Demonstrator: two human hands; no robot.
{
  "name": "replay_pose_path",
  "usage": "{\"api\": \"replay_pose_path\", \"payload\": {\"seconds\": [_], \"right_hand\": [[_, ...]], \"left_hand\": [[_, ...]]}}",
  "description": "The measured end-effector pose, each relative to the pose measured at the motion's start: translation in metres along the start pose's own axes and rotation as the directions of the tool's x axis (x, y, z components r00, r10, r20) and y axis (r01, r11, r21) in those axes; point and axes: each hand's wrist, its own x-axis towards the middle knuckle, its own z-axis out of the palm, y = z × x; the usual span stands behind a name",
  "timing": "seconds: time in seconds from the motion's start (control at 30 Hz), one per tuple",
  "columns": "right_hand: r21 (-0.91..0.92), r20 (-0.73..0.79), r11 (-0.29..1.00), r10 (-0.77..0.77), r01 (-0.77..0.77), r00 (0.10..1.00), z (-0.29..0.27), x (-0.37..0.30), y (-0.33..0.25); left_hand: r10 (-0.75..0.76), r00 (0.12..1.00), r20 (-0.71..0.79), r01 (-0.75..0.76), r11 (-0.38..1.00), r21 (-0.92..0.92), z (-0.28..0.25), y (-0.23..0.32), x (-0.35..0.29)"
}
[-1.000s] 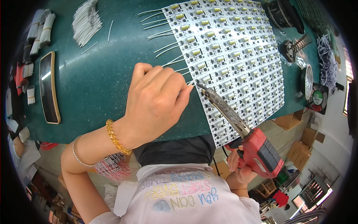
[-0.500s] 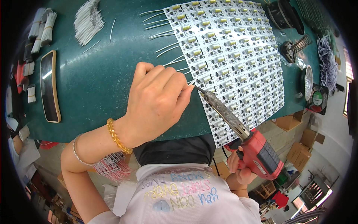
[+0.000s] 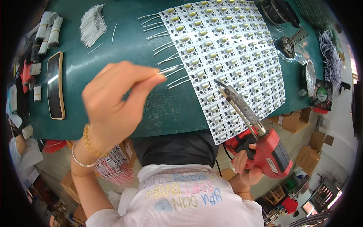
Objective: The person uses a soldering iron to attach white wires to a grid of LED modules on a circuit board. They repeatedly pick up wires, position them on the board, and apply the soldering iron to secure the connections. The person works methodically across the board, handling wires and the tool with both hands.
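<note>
My left hand (image 3: 119, 98) is left of the white circuit board panel (image 3: 230, 49), thumb and forefinger pinched together on what looks like a white wire (image 3: 171, 70); motion blurs the exact hold. Other short white wires (image 3: 163, 49) stick out in pairs from the panel's left edge. The panel carries rows of small boards, each with a yellowish component. My right hand (image 3: 245, 166) is wrapped round the red handle of a gun-shaped soldering iron (image 3: 270, 153). Its dark bent tip hangs over the panel's left part, apart from my left hand.
A pile of loose white wires (image 3: 93, 25) lies on the green tabletop (image 3: 117, 45), with wire bundles (image 3: 55, 32) and a phone (image 3: 56, 85) at left. Right of the panel stand a coiled iron stand (image 3: 289, 45), a round metal dish (image 3: 309, 78) and a small black fan (image 3: 322, 94).
My left hand has pulled left, away from the iron's tip. The tip has shifted right, over the panel. The whole panel appears slightly further left in view.
</note>
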Motion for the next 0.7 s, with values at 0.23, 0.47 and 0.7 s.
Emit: {"api": "replay_pose_path", "payload": {"seconds": [0.23,0.47,0.7], "right_hand": [[0.122,-0.110,0.990,0.083,-0.070,0.990,0.014,-0.012,0.002],[0.300,0.285,0.952,-0.144,0.055,0.948,-0.008,0.008,0.024],[0.080,0.059,0.974,0.209,-0.213,0.976,0.014,-0.001,-0.017]], "left_hand": [[-0.219,0.975,-0.042,0.218,0.975,-0.033,0.037,0.028,-0.040],[-0.210,0.973,-0.095,0.220,0.969,0.113,0.065,0.023,-0.038],[-0.191,0.980,-0.049,0.195,0.973,0.124,0.062,0.019,-0.038]]}}
